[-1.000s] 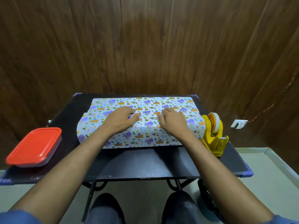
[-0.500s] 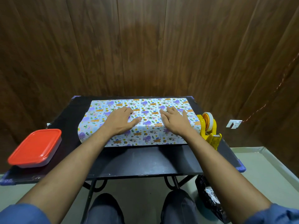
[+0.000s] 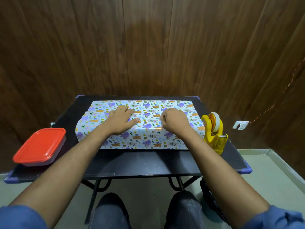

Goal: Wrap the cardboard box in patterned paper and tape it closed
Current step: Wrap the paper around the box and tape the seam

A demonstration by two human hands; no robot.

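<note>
This looks like a plain room in a home or small office, set up as a makeshift craft corner; dark wood-grain panelling point(image 3: 148, 47) covers the walls that meet behind a small black folding table point(image 3: 132, 162); under the table, crossed metal legs point(image 3: 95, 195) stand on a pale, bare floor point(image 3: 272, 171); to the right of the table, low on the wall, sits a white wall socket point(image 3: 240, 125) with a thin cord point(image 3: 280, 100) running up from it; on the table's left end rests a red-lidded food container point(image 3: 39, 146), on its right edge a yellow tape dispenser point(image 3: 214, 133), both household things.
</note>
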